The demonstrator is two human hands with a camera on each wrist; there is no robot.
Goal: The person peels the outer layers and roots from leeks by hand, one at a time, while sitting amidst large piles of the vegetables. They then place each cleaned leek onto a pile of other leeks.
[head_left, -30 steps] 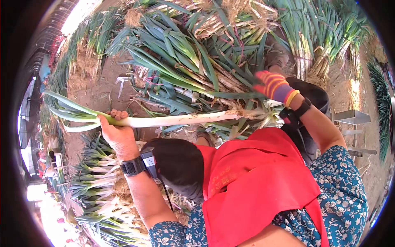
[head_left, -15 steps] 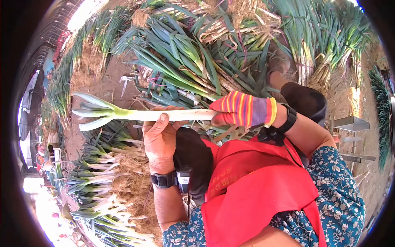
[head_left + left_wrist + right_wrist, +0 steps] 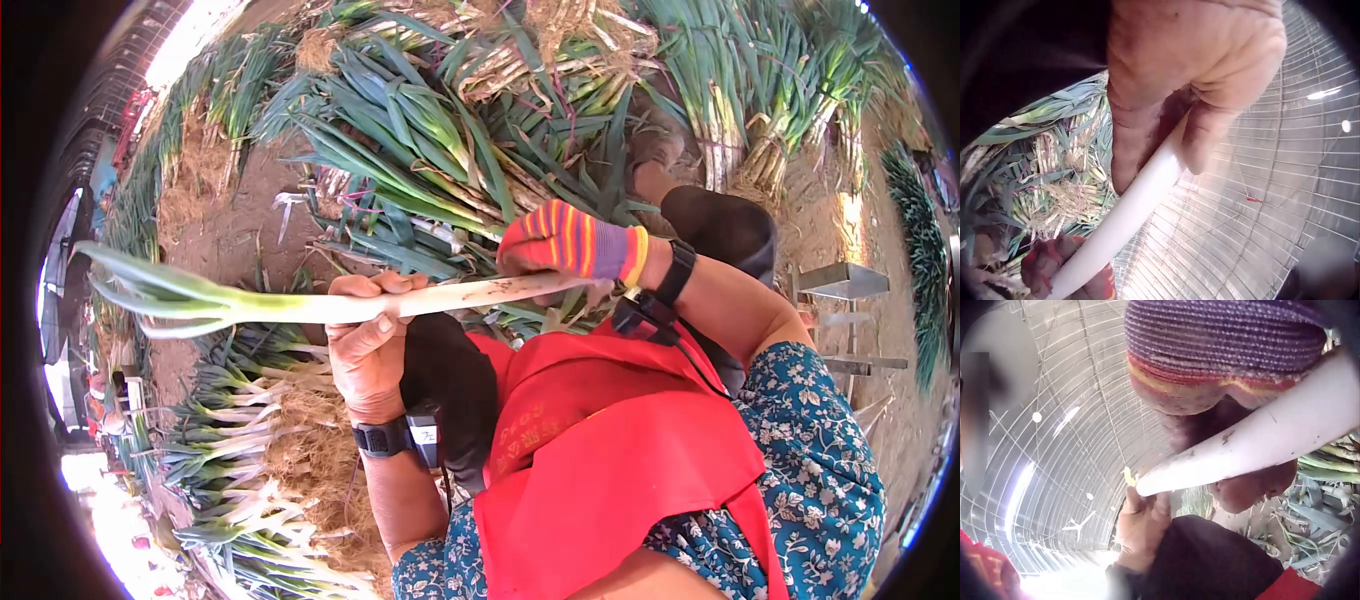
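A long green onion (image 3: 458,298) lies level across the lap in the head view, its forked leaves to the left. My bare left hand (image 3: 370,345) grips the white stalk below the leaves, thumb on the near side. Toward the root end, my right hand (image 3: 572,242), in a striped glove, curls its fingers round the stalk and hides part of it. Seen from the left wrist, the smooth white stalk (image 3: 1129,215) runs down to the gloved fingers. Dark specks of dirt mark the stalk (image 3: 1260,444) in the right wrist view.
Heaped green onions (image 3: 420,130) lie ahead. A row of onions with white stalks and brown roots (image 3: 315,440) is on the left. Upright bundles (image 3: 725,120) stand at the back right. A metal stand (image 3: 845,281) is on the right, and a red apron (image 3: 610,460) covers the lap.
The right hand came from beyond the root end and took hold of the stalk. The left hand moved from the leaf base onto the white part. Lately the onion slid left.
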